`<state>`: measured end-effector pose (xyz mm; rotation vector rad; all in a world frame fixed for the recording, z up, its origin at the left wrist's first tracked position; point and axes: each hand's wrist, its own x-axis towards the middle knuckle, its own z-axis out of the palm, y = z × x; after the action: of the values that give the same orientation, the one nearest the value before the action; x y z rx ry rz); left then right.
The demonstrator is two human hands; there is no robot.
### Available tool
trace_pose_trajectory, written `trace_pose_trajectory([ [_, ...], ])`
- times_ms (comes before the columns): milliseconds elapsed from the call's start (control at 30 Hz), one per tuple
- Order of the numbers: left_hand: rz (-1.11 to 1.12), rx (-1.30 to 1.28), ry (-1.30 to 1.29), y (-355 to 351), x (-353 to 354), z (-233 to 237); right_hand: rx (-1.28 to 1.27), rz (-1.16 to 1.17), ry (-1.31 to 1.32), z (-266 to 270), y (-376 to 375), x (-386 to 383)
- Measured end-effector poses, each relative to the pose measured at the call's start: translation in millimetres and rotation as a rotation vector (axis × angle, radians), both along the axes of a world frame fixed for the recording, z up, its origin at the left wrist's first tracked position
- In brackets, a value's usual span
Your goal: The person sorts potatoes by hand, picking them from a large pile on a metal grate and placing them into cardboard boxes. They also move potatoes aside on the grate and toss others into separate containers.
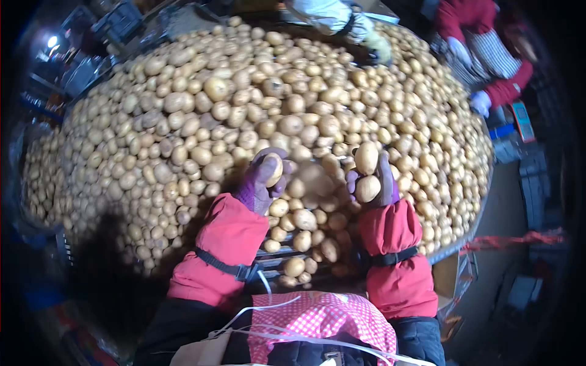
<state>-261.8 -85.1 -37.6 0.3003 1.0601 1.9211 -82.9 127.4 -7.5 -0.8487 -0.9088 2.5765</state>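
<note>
My left hand [255, 188], in a purple glove, is closed around a pale potato [274, 171] above the near middle of the heap. In my right hand [387, 184], gloved the same way, two potatoes are gripped: an upper oval potato [366, 158] and a lower rounder potato [367, 190]. Loose potatoes [304, 219] lie between my hands, some of them over dark slats [274, 259] close to my body. A few fingers on both hands are hidden behind the potatoes.
A broad heap of potatoes [183, 104] spreads around my hands. At the far side a co-worker's gloved hand [377, 49] reaches onto it. Another person in red sleeves [506, 88] stands at the right edge, near a teal handheld device [523, 119]. Crates [119, 24] stand far left.
</note>
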Motion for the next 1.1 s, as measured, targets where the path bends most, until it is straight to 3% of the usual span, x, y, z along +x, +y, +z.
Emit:
trace_pose_trajectory([
  [67,-0.071,-0.117,-0.033,11,22,18,-0.299,-0.163,0.061,15,-10,35],
  [100,-0.116,-0.177,-0.103,18,35,31,-0.217,-0.26,0.056,16,-15,57],
  [167,-0.182,-0.332,0.272,29,65,46,-0.343,-0.326,0.336,14,-26,107],
  [200,-0.21,-0.335,0.313,32,78,42,-0.215,-0.334,0.4,-5,-27,142],
  [233,-0.296,-0.276,0.342,33,89,44,-0.224,-0.402,0.256,-6,-29,183],
  [300,-0.274,-0.22,-0.065,42,115,51,-0.137,-0.475,0.261,-20,-42,263],
  [367,-0.414,-0.235,-0.072,48,138,56,-0.099,-0.701,0.107,-19,-61,321],
  [400,-0.466,-0.281,-0.068,53,149,72,-0.039,-0.609,0.254,-29,-69,354],
  [433,-0.516,-0.328,-0.062,57,161,82,0.21,-0.673,-0.019,-43,-74,373],
  [500,-0.567,0.01,-0.068,54,187,64,0.68,-0.755,-0.591,-78,-85,400],
  [533,-0.642,-0.098,-0.041,60,198,69,0.901,-0.769,-0.89,-86,-91,410],
  [567,-0.735,-0.088,0.207,69,216,45,0.672,-0.814,-0.647,-71,-99,400],
  [633,-0.986,-0.08,0.47,64,252,51,0.216,-0.848,-0.154,-21,-120,338],
  [700,-1.182,0.063,0.74,46,279,60,0.25,-0.647,-0.135,-20,-132,312],
  [733,-1.245,0.037,0.536,39,287,62,0.313,-0.564,-0.049,-20,-139,306],
  [833,-1.105,-0.167,0.735,42,253,62,0.375,-0.683,-0.398,-43,-122,345],
  [867,-0.92,-0.164,0.78,43,228,44,0.563,-0.723,-0.585,-61,-111,369],
  [900,-0.746,-0.098,0.591,35,195,33,0.799,-0.724,-0.82,-78,-101,392],
  [967,-0.414,-0.256,0.578,27,126,23,1.174,-0.724,-1.152,-86,-90,412],
  [1000,-0.348,-0.019,0.492,13,83,8,1.137,-0.718,-1.052,-71,-89,398],
  [1033,-0.246,-0.398,0.678,7,44,4,1.093,-0.706,-0.954,-57,-88,382],
  [1100,-0.047,-0.362,0.765,-11,-24,-20,1.097,-0.692,-0.811,-52,-89,338],
])
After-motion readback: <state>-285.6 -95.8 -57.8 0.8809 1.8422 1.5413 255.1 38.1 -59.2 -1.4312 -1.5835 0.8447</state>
